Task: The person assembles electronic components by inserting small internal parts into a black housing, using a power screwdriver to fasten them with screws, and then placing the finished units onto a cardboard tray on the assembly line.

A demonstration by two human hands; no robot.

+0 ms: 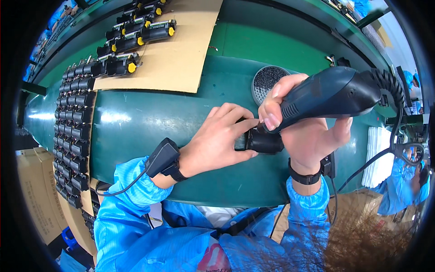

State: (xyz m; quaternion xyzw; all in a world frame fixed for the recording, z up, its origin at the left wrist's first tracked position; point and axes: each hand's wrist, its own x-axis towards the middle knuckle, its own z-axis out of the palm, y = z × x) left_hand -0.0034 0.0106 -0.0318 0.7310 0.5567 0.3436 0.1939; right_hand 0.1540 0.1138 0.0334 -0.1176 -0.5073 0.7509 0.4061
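Observation:
My right hand [310, 140] is wrapped round a black electric screwdriver [333, 95], held tilted with its tip end down to the left. That tip comes down at the black plastic part [267, 142] lying on the green mat; my fingers hide the exact contact point. My left hand [217, 138] steadies the same part from its left side, thumb at the near edge and forefinger at the far edge. Just beyond my right fingers stands a round dish [255, 93] of small dark screws.
Rows of black parts [72, 131] fill the left edge. Black assemblies with yellow ends [156, 32] lie on a cardboard sheet [181, 63] at the far left. The screwdriver's coiled cord [394, 86] hangs at the right, near stacked white sheets [378, 156]. Another person in blue [401, 190] sits beyond.

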